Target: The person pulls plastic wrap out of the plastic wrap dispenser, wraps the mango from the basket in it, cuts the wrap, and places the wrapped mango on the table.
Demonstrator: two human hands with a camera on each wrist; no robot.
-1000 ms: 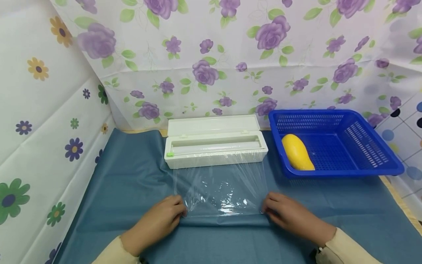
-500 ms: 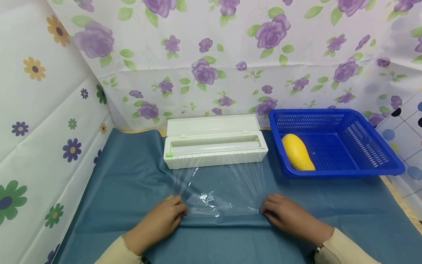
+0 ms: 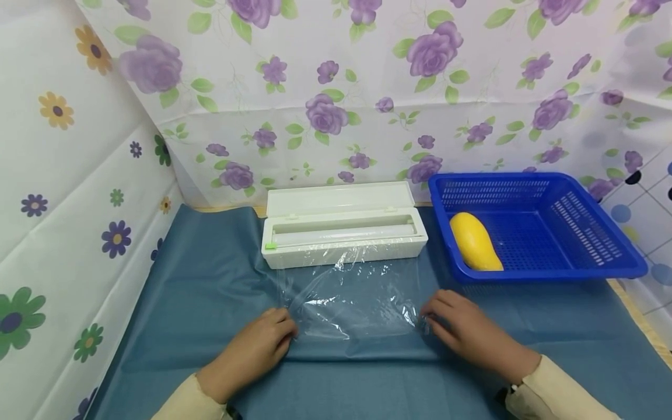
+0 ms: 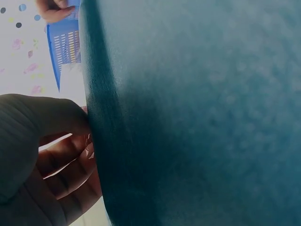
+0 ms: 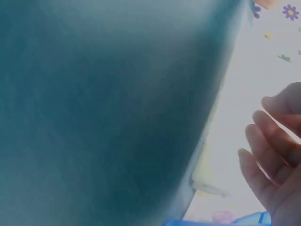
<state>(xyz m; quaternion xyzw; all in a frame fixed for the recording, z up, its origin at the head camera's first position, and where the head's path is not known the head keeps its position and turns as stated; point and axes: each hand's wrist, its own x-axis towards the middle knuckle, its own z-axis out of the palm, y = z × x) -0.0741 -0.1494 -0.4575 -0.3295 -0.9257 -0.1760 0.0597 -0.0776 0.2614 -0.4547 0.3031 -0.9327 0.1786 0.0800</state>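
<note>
A sheet of clear cling film (image 3: pixel 357 312) runs from a white dispenser box (image 3: pixel 343 255) toward me over the blue-green cloth. My left hand (image 3: pixel 259 341) pinches its near left corner; in the left wrist view, that hand's curled fingers (image 4: pixel 70 174) are partly hidden by the cloth. At the near right corner, my right hand (image 3: pixel 467 326) hovers with loosely bent fingers. The right wrist view shows its thumb (image 5: pixel 282 101) apart from the fingers, with nothing gripped between them. The box lid stands up, exposing the film roll (image 3: pixel 343 234) inside.
To the right of the box stands a blue plastic basket (image 3: pixel 551 274) holding a yellow mango (image 3: pixel 475 242). A green slider (image 3: pixel 270 246) sits at the box's left front edge. Flowered sheets (image 3: pixel 220 76) enclose the back and left side.
My right hand has loosened from the film corner and shifted slightly up and right. The film has slackened and wrinkled. My left hand stays at its corner.
</note>
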